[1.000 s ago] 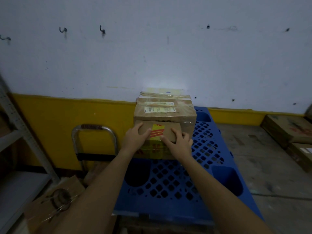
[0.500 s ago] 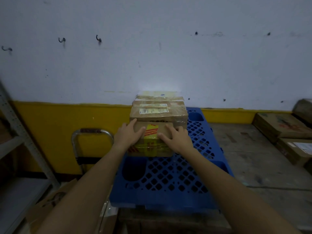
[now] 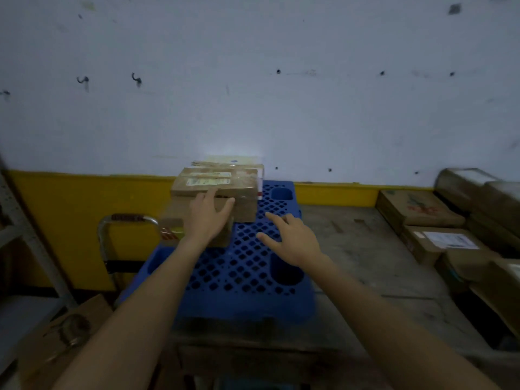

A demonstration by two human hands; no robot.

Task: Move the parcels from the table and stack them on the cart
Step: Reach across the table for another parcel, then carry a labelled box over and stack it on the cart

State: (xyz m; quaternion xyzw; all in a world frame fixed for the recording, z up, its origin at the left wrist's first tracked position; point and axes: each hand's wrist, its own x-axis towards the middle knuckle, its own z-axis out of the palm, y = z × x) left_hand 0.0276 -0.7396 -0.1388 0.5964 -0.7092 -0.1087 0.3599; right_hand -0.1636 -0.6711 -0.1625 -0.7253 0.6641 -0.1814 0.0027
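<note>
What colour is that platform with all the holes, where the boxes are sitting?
The platform is bright blue, seen clearly in the head view.

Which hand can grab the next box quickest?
Probably the right hand: it is open, holds nothing, and hangs over the blue cart on the side where the waiting parcels lie. The left hand lies flat on the small parcel, farther from them.
</note>
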